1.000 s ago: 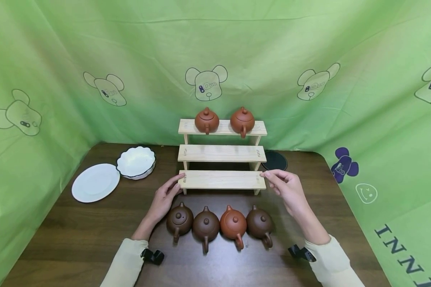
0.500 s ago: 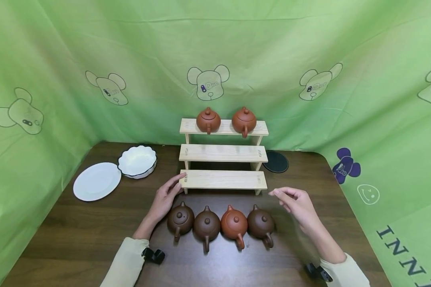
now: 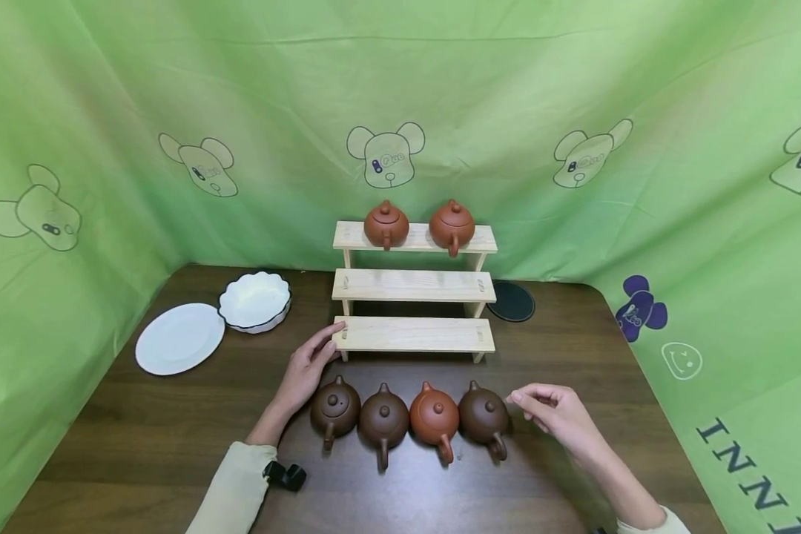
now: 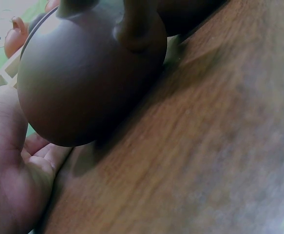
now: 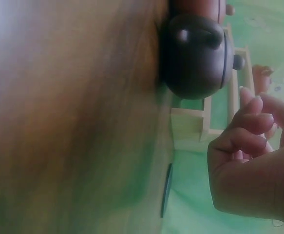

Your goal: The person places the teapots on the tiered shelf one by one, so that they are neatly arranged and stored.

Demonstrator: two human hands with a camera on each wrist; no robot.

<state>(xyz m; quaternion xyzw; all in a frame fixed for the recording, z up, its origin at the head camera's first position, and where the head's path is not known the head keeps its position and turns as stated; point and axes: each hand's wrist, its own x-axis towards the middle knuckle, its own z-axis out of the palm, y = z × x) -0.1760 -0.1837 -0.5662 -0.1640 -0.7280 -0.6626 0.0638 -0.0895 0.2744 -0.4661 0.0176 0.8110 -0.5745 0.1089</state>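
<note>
My left hand [image 3: 305, 371] rests its fingertips on the left end of the bottom step of a three-step wooden stand [image 3: 414, 334]. Close by that hand is a dark brown teapot [image 4: 93, 73], large in the left wrist view. Beside the right side of another dark teapot [image 3: 483, 415] is my right hand [image 3: 557, 417], fingers loosely bent, nothing held; its fingertips look very near the pot, but contact cannot be told. Between these two pots stand a third dark teapot [image 3: 383, 420] and a reddish teapot [image 3: 434, 417]. On the top step sit two reddish teapots, left [image 3: 386, 225] and right [image 3: 452, 226].
A white oval plate [image 3: 180, 339] and a scalloped white bowl [image 3: 254, 300] lie at the left of the wooden table [image 3: 140, 445]. A black round coaster [image 3: 511, 301] lies right of the stand. Green cloth [image 3: 480, 96] hangs behind and at both sides.
My right hand has left the right end of the bottom step and come down toward me, to the rightmost dark teapot. The left hand stays at the stand.
</note>
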